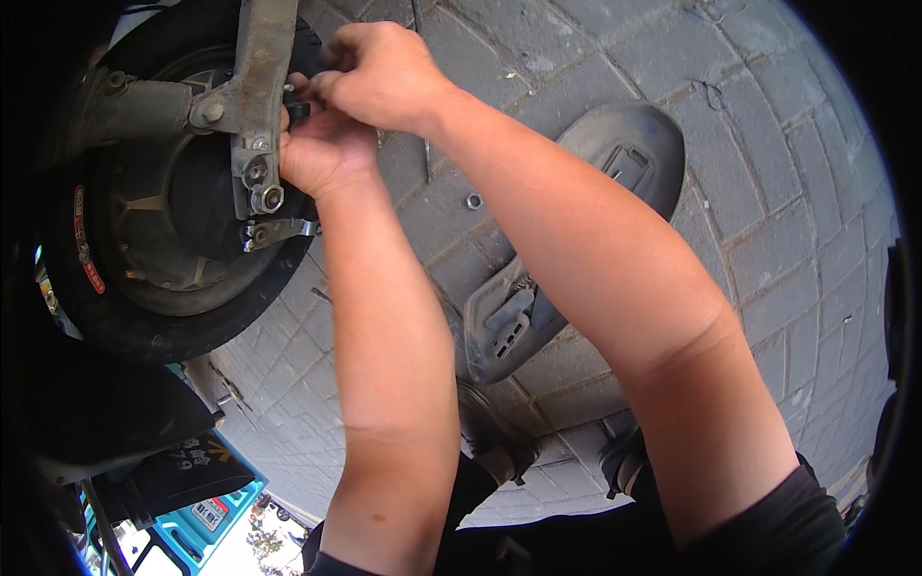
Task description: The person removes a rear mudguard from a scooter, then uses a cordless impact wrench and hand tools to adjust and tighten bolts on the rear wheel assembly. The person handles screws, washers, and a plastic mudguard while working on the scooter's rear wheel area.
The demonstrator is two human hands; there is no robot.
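A wheel with a black tyre and a dusty hub stands at the left, a worn metal swing arm running down in front of it. My left hand is palm up against the arm's right edge, its curled fingers partly hidden by the arm and the other hand. Just above, my right hand is closed in a pinch, fingertips meeting the left fingers. A small black part shows between the hands; what each hand grips is too hidden to name. Below them a large nut sits on the arm's lower end.
A long dark plastic cover lies on the grey paving, partly behind my right forearm. A loose nut lies between my forearms. A thin metal rod is near my hands. At the lower left is a turquoise case.
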